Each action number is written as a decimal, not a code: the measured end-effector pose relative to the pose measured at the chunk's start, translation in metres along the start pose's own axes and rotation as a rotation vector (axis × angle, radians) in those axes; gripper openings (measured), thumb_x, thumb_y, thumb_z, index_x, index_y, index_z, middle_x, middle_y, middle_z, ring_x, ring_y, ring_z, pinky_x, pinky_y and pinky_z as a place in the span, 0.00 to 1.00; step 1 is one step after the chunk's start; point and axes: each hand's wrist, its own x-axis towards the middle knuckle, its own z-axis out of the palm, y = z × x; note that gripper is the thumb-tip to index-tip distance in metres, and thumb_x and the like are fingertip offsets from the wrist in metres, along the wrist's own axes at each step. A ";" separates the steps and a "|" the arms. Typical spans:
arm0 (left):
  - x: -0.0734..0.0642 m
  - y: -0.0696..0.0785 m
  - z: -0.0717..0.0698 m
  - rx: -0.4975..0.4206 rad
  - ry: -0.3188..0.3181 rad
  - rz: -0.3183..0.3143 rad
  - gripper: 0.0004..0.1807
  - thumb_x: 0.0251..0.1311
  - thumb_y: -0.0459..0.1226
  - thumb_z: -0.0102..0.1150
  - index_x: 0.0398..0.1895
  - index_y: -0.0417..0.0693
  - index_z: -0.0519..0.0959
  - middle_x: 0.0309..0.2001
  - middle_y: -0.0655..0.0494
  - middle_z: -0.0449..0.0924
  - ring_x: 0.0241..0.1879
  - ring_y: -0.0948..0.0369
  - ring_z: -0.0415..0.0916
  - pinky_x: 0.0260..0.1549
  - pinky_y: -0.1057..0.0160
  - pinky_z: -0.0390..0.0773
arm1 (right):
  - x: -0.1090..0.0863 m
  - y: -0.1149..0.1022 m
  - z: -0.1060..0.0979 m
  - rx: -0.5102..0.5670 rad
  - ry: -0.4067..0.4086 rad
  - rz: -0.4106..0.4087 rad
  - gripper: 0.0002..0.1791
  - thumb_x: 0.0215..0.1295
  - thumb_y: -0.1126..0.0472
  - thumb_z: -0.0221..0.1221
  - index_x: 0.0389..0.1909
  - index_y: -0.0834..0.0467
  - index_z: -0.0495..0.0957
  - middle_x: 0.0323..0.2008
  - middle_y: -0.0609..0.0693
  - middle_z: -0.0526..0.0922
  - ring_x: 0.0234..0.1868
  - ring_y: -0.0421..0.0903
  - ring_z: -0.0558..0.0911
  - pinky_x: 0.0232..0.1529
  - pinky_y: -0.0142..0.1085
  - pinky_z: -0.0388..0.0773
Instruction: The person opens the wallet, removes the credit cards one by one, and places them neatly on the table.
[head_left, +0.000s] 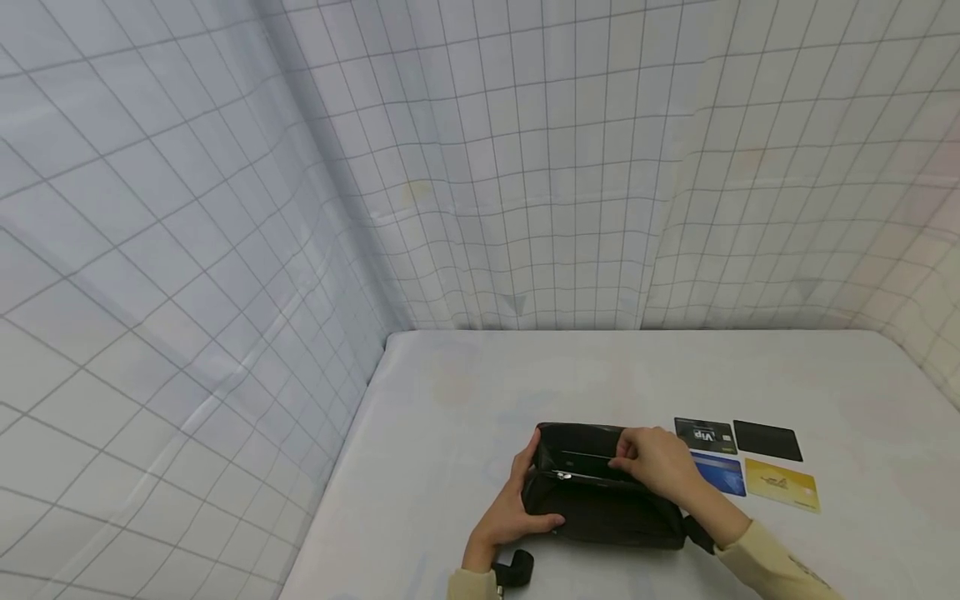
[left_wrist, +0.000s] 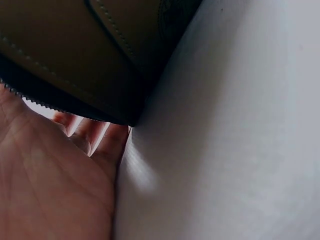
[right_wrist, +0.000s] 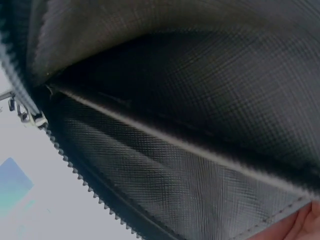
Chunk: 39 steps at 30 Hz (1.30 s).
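Note:
A black zip wallet (head_left: 607, 515) lies wide open in front of me, its dark textured lining and inner divider (right_wrist: 200, 147) showing. At its left end my left hand (head_left: 504, 512) grips it, thumb on the near panel and fingers behind the far side. The left wrist view has the palm (left_wrist: 50, 180) beside the zip edge. My right hand (head_left: 662, 463) reaches over the wallet's right part, fingers curled with their tips at the inner pocket edge. Part of that hand (right_wrist: 295, 225) shows beside a stitched lining edge in the right wrist view. Any thing in the pocket there is hidden.
Right of the wallet lie a black VIP card (head_left: 705, 436), a plain black card (head_left: 767, 440), a blue card (head_left: 720, 473) and a gold card (head_left: 782, 484). They rest on a white table (head_left: 450, 400), with grid-patterned white sheets (head_left: 525, 167) hanging behind and at the sides.

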 end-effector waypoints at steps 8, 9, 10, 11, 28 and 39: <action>-0.001 0.000 0.000 0.004 -0.002 -0.005 0.63 0.49 0.37 0.72 0.76 0.62 0.34 0.72 0.57 0.42 0.69 0.54 0.48 0.61 0.43 0.54 | -0.002 0.002 -0.004 0.045 -0.027 -0.026 0.13 0.57 0.57 0.67 0.21 0.49 0.72 0.17 0.36 0.71 0.17 0.36 0.67 0.20 0.33 0.63; -0.001 0.001 0.000 0.001 -0.001 -0.007 0.63 0.48 0.37 0.72 0.76 0.62 0.34 0.72 0.57 0.42 0.69 0.54 0.48 0.61 0.43 0.54 | -0.003 0.002 -0.005 0.054 -0.032 -0.033 0.12 0.57 0.57 0.67 0.22 0.49 0.72 0.17 0.36 0.72 0.17 0.35 0.68 0.20 0.33 0.63; -0.001 0.001 0.000 -0.001 -0.001 -0.009 0.63 0.48 0.37 0.72 0.76 0.62 0.34 0.72 0.57 0.42 0.69 0.54 0.48 0.60 0.42 0.54 | -0.003 0.002 -0.006 0.066 -0.038 -0.043 0.12 0.58 0.57 0.67 0.22 0.49 0.72 0.18 0.36 0.72 0.17 0.35 0.68 0.20 0.33 0.63; -0.001 0.001 0.000 -0.004 0.000 -0.012 0.63 0.49 0.37 0.72 0.76 0.62 0.34 0.72 0.57 0.42 0.69 0.54 0.47 0.60 0.42 0.53 | -0.003 0.003 -0.007 0.079 -0.047 -0.051 0.12 0.58 0.57 0.66 0.23 0.49 0.72 0.18 0.36 0.73 0.17 0.35 0.68 0.20 0.33 0.64; -0.002 0.002 0.000 -0.002 0.005 0.001 0.61 0.50 0.39 0.71 0.76 0.61 0.34 0.72 0.56 0.42 0.70 0.54 0.45 0.62 0.44 0.52 | -0.004 0.010 -0.015 0.276 -0.147 -0.117 0.07 0.67 0.54 0.58 0.32 0.53 0.74 0.24 0.41 0.79 0.22 0.35 0.77 0.26 0.34 0.71; -0.002 0.000 0.000 0.005 0.009 0.008 0.61 0.50 0.37 0.71 0.76 0.60 0.34 0.72 0.56 0.43 0.69 0.53 0.47 0.60 0.42 0.54 | -0.004 0.013 -0.019 0.403 -0.153 -0.109 0.06 0.69 0.59 0.56 0.37 0.57 0.77 0.25 0.44 0.79 0.22 0.39 0.78 0.22 0.34 0.75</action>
